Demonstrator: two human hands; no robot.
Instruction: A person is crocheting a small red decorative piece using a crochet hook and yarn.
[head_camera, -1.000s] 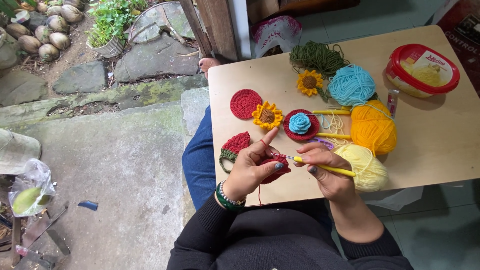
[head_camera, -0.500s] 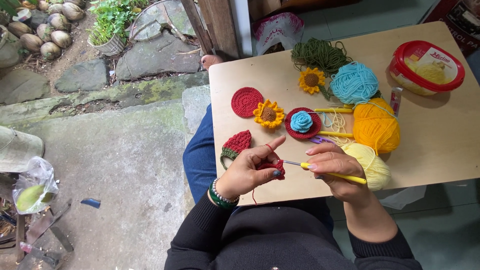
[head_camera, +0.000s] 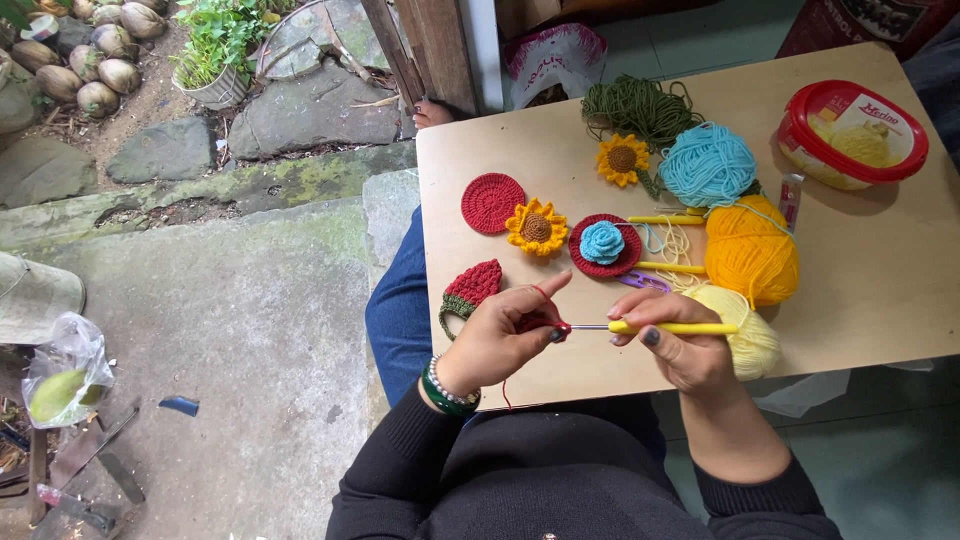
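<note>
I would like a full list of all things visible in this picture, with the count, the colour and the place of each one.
table: 1, light wood, right half
yarn balls: 3, blue, orange, pale yellow, table middle
loose yarn: 1 heap, dark green, table far edge
crochet sunflowers: 2, yellow with brown centre, table
flat crochet disc: 1, red, table left
disc with rose: 1, red with blue, table middle
strawberry piece: 1, red and green, near edge
tub: 1, red lid, far right
spare hooks: 2, yellow handles, by the yarn
plant pot: 1, pale, ground top left
plastic bag: 1, clear, ground left
left hand: holds small red crochet work
right hand: holds yellow crochet hook
</note>
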